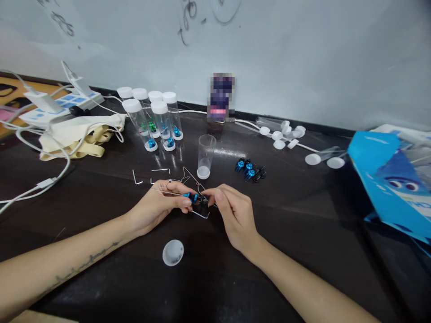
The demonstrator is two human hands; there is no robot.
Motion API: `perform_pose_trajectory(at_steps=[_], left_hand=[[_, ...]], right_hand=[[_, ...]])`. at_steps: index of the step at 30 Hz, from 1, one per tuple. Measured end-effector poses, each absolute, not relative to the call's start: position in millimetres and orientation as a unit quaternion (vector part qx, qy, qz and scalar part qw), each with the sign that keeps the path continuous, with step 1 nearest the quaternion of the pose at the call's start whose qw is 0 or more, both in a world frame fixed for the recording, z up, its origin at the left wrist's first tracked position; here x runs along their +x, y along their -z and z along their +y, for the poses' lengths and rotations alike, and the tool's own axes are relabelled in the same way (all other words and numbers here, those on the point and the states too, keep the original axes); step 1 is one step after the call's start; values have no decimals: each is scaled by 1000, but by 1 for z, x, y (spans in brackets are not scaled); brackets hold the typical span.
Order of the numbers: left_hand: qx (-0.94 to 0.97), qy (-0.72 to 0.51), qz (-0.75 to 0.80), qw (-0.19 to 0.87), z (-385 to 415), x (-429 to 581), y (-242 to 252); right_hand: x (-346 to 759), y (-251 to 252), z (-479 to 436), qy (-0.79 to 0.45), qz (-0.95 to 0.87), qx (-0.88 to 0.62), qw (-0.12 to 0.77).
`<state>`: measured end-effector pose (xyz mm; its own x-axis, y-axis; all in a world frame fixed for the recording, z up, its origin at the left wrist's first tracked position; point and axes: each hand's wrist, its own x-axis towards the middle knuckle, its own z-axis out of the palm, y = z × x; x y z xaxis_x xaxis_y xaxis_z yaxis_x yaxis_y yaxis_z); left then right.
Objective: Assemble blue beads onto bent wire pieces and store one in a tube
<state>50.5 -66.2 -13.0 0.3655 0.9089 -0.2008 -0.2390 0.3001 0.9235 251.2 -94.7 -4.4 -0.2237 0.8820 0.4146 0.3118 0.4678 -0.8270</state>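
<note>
My left hand (164, 197) is closed, thumb and fingers pinching a small blue-and-black metal part (191, 197) with thin wires running back over the fingers. From the other side, my right hand (234, 213) has its fingertips bunched at the part's black end; exactly what they grip is hard to see. Thin bent wire (188, 172) and an L-shaped hex key (202, 215) lie around the fingertips. Just beyond stands a clear tube (206, 150) on a white base, open at the top. Nearer me lies a white cap (173, 252) with small dark bits inside.
Several capped tubes (160, 107) holding coloured parts stand at back left. More hex keys (161, 170) lie left of centre, blue-and-black parts (249, 170) right. Loose white caps (278, 136), a phone (221, 96), a blue bag (387, 179), a cloth bag (81, 134) and cables surround them.
</note>
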Motion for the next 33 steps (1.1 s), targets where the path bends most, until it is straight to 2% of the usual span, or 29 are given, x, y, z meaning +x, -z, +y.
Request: perform_pose_trajectory(at_steps=[33], left_hand=[[425,-409,372,717,-66,50,14]], right_hand=[[252,4,-96,-320,-722,-392,472]])
